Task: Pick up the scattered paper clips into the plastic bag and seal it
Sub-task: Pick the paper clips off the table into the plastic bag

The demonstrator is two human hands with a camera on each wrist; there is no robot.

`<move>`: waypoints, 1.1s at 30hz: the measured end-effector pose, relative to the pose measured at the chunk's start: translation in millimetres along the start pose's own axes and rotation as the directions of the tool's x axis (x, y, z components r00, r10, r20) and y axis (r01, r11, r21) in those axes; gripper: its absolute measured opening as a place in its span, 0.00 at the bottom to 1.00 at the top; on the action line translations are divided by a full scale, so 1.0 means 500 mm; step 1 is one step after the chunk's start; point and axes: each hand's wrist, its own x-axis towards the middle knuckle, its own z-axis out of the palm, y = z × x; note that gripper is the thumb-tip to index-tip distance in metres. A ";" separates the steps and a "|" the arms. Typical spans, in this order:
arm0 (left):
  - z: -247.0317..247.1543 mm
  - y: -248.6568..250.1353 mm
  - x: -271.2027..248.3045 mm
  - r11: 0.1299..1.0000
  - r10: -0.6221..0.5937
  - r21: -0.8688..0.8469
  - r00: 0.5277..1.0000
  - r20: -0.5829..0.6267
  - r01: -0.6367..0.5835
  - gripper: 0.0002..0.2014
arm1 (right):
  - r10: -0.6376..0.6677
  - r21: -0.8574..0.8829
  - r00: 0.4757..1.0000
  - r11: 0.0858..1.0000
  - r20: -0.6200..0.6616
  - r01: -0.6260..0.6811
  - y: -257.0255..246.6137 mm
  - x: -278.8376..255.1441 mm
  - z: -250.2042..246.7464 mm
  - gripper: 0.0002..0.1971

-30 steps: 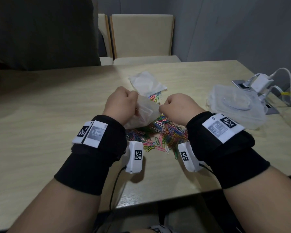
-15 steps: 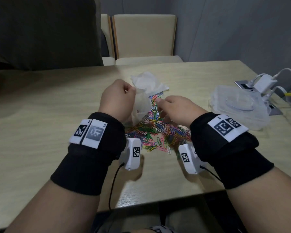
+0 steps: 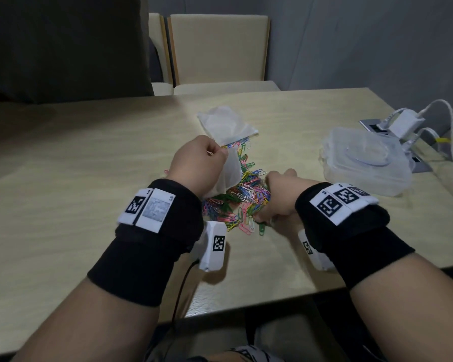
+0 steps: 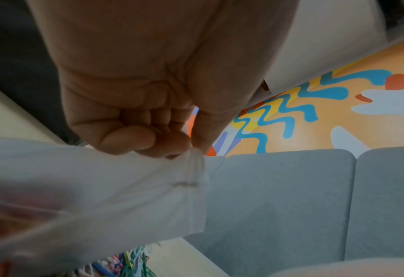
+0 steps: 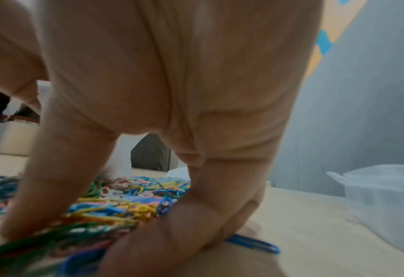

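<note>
A pale wood-grain table (image 3: 63, 158) fills the middle of the head view, with cream-backed chairs (image 3: 217, 48) and a grey wall at the top of the frame. At centre right sits a clear plastic lidded box (image 3: 364, 163); what it holds cannot be made out. A second crumpled clear bag (image 3: 226, 125) lies flat above centre. The plastic bag (image 3: 229, 176) hangs just left of centre, its long axis running from upper right down to lower left, its lower end reaching the paper clips (image 3: 246, 202), which lie in a many-coloured heap on the table at frame centre. The left hand (image 3: 196, 165) is closed in a fist, its fingers (image 4: 127, 138) and thumb pinching the bag's top edge. The right hand (image 3: 280, 197) presses into the heap's right side, fingers (image 5: 61, 178) curling around a bunch of clips.
</note>
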 end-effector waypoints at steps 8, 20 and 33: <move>0.003 -0.007 -0.002 0.998 -0.041 -0.050 0.999 0.000 0.041 0.12 | -0.153 0.017 0.981 0.988 -0.121 0.156 -0.020 0.026 0.008 0.21; -0.005 -0.014 0.002 0.992 -0.093 -0.092 0.996 -0.013 0.091 0.12 | -0.077 0.246 0.965 0.959 -0.250 0.140 0.013 0.035 -0.012 0.12; 0.004 -0.010 0.004 0.995 -0.053 -0.088 0.999 0.005 0.053 0.19 | -0.287 0.991 0.949 -0.019 -0.131 0.131 -0.015 -0.021 -0.067 0.04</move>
